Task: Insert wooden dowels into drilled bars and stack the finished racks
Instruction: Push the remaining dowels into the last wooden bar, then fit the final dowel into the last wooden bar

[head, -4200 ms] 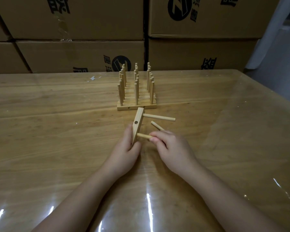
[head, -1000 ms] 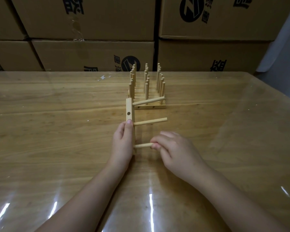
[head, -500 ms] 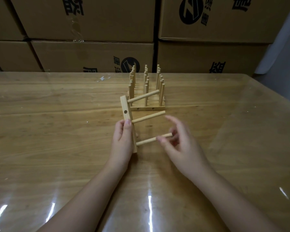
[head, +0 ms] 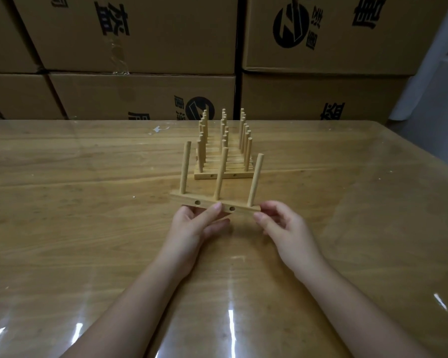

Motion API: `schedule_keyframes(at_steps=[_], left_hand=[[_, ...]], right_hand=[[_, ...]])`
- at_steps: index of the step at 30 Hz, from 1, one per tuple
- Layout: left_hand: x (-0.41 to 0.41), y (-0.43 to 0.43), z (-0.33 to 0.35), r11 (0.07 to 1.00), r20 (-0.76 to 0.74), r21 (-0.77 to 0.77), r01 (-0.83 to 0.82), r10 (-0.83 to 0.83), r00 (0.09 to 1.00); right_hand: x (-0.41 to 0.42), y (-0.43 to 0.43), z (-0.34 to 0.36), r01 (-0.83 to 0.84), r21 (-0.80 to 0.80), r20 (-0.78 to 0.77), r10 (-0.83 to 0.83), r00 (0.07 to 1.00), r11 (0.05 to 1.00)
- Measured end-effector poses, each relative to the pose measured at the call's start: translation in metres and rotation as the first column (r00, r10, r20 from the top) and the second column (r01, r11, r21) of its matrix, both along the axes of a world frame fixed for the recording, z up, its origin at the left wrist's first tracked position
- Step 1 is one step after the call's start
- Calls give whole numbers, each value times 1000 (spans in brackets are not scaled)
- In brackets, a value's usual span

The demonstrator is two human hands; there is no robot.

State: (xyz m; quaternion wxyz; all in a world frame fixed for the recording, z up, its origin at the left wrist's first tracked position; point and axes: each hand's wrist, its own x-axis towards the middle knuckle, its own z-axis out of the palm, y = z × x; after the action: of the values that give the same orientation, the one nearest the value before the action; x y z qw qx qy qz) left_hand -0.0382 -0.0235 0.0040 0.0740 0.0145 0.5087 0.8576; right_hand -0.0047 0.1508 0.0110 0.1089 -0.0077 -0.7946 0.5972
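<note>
Just above the tabletop (head: pixel 88 228), the new rack (head: pixel 241 208) was held level, a bar with three dowels (head: pixel 185 171) standing up from it. The left hand (head: pixel 194 228) gripped the bar near its middle, thumb on the front and fingers under it. The right hand (head: pixel 287 231) was at the bar's right end, thumb tip by the wood and fingers loosely bent; I could not tell if it was pinching. This rack looked done, so the step seemed to be stacking. Next it would need to go onto the pile of finished racks (head: pixel 239 174) just behind, lined up with them. The cardboard boxes (head: pixel 140 34) had round black logos and big Chinese words I could not read.
</note>
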Motion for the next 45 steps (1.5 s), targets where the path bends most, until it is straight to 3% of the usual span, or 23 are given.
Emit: schedule_keyframes(at_steps=[2,5,7,9,13,15,20,25,31,35,45], left_hand=[[-2,-5,4,991,22,-83,-101,103,994],[-5,-14,6,869,-97,-446,-212,189,977],[-3,-18,4,695,-172,-690,-202,114,979],[-3,-21,0,523,-230,-823,-221,48,972],[-5,-23,-4,141,-315,-940,-309,-20,949],[-5,-24,-6,48,-333,-942,-332,-23,943],[-5,-26,-12,7,-342,-940,-342,-3,940],[-5,-25,-10,52,-352,-934,-354,39,935],[-13,-27,-6,78,-296,-952,-296,19,955],[-29,-26,0,8,-300,-954,-300,-10,954],[-75,-22,2,-58,-315,-947,-317,-44,948]], right_hand=[[-5,8,0,42,55,-18,-41,999,998],[-12,22,-4,95,162,-49,-88,995,982],[-16,28,-9,107,268,-41,-100,994,957],[-20,33,-14,131,391,-33,-129,991,911],[-23,36,-18,108,581,12,-141,990,807],[-22,34,-19,73,651,34,-125,992,756],[-20,32,-16,79,630,25,-122,992,773],[-20,29,-16,117,590,-25,-127,992,799],[-35,25,-13,111,690,-11,-143,990,716],[-55,24,-9,90,730,22,-154,988,677],[-109,20,-6,85,538,139,-187,972,839]])
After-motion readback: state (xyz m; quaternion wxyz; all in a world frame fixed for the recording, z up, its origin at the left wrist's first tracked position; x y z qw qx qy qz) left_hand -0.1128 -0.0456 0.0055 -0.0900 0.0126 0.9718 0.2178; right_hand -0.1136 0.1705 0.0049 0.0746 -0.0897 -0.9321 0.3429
